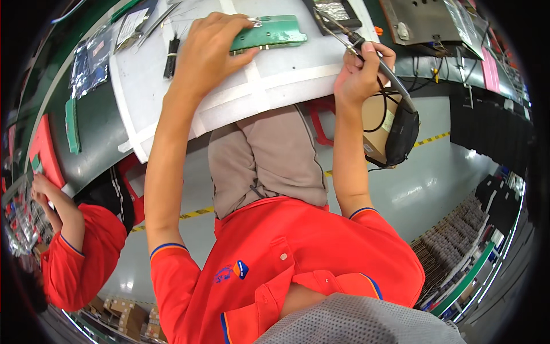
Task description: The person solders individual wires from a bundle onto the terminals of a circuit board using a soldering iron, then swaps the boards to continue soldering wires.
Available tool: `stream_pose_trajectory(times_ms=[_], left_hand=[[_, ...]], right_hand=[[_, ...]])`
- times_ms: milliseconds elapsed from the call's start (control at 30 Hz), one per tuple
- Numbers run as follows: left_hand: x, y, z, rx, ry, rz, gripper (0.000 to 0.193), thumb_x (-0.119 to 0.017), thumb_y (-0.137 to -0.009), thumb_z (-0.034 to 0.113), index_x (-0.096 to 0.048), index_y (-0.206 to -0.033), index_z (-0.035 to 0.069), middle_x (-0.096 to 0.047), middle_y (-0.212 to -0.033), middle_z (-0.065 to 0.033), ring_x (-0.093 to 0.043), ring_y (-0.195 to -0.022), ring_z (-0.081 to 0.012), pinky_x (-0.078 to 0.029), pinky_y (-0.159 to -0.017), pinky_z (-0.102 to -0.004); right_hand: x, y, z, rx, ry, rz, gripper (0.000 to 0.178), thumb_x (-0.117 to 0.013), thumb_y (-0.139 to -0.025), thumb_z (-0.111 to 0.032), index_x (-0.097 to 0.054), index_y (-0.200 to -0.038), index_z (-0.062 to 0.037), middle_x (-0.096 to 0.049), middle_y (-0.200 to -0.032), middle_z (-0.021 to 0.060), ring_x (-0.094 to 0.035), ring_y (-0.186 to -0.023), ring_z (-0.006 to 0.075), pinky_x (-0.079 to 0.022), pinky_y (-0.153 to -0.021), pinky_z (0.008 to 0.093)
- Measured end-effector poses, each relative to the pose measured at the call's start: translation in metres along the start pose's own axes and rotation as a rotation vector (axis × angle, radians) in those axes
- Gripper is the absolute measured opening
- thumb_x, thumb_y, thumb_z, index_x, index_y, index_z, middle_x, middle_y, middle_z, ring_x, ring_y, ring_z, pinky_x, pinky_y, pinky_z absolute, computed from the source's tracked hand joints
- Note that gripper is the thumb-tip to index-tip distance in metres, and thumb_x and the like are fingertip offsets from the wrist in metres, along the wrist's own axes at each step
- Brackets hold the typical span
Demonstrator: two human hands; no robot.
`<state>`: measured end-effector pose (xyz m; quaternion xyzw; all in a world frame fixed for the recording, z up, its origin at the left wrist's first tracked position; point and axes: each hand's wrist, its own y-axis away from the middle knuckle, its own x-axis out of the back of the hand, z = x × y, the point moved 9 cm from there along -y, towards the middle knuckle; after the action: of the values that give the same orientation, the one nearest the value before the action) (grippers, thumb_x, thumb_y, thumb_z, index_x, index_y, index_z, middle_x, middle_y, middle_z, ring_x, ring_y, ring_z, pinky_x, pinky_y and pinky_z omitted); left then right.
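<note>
My left hand (206,51) rests on the white padded work surface (229,109), thumb and fingers closed around the left end of a green circuit board (281,33). Metal pins or contacts show along the board's upper and lower edges. To the right, my right hand (362,74) grips a soldering iron (395,83) with a grey handle. Its metal tip points up and left, apart from the board. Behind the iron's tip is a dark tray (350,24) with a silvery sheet in it.
Left of my hand lie a bundle of black strands (171,57), metal tweezers (157,24) and silvery bags (94,60). A metal-topped box (421,20) stands right, with black cables near. Another green board (72,126) lies left, where a co-worker (86,241) in red sits.
</note>
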<state>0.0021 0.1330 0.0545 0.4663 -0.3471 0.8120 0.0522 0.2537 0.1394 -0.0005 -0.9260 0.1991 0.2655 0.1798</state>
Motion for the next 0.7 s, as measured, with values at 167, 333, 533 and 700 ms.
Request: stream_pose_trajectory(times_ms=[167, 333, 533, 700], left_hand=[[0.044, 0.023, 0.016, -0.471, 0.292, 0.749, 0.025, -0.071, -0.088, 0.012, -0.061, -0.107, -0.001, -0.061, -0.089, -0.0064, -0.050, -0.071, -0.0085, -0.041, -0.065, -0.0206], [0.052, 0.069, -0.065, 0.564, -0.136, 0.229, 0.028, -0.074, -0.082, 0.018, -0.065, -0.099, -0.001, -0.064, -0.100, -0.0165, -0.057, -0.102, -0.0313, -0.046, -0.087, -0.0403], [0.054, 0.075, -0.071, 0.682, -0.075, 0.202, 0.027, -0.073, -0.084, 0.018, -0.063, -0.096, -0.004, -0.065, -0.098, -0.0152, -0.063, -0.085, -0.0277, -0.050, -0.078, -0.0377], [0.032, 0.083, -0.063, 0.796, 0.609, 0.277, 0.025, -0.069, -0.089, 0.014, -0.061, -0.102, -0.005, -0.066, -0.092, -0.0083, -0.063, -0.071, -0.0151, -0.051, -0.065, -0.0290]], right_hand=[[0.009, -0.007, -0.004, 0.019, 0.065, -0.002, 0.010, -0.056, -0.088, -0.004, -0.046, -0.092, -0.0050, -0.047, -0.068, 0.0030, -0.035, -0.054, 0.0070, -0.032, -0.048, 0.0209], [-0.005, -0.004, 0.000, 0.034, 0.071, -0.133, 0.010, -0.058, -0.087, -0.002, -0.051, -0.095, -0.0021, -0.050, -0.071, 0.0031, -0.038, -0.056, 0.0057, -0.033, -0.048, 0.0202], [-0.030, 0.011, -0.011, 0.047, 0.239, -0.268, 0.013, -0.058, -0.088, -0.003, -0.054, -0.099, 0.0007, -0.053, -0.075, 0.0060, -0.041, -0.059, 0.0074, -0.035, -0.051, 0.0207], [-0.055, 0.028, 0.004, -0.055, 0.192, -0.319, 0.013, -0.062, -0.087, -0.001, -0.059, -0.099, 0.0022, -0.055, -0.076, 0.0047, -0.042, -0.059, 0.0059, -0.034, -0.051, 0.0204]])
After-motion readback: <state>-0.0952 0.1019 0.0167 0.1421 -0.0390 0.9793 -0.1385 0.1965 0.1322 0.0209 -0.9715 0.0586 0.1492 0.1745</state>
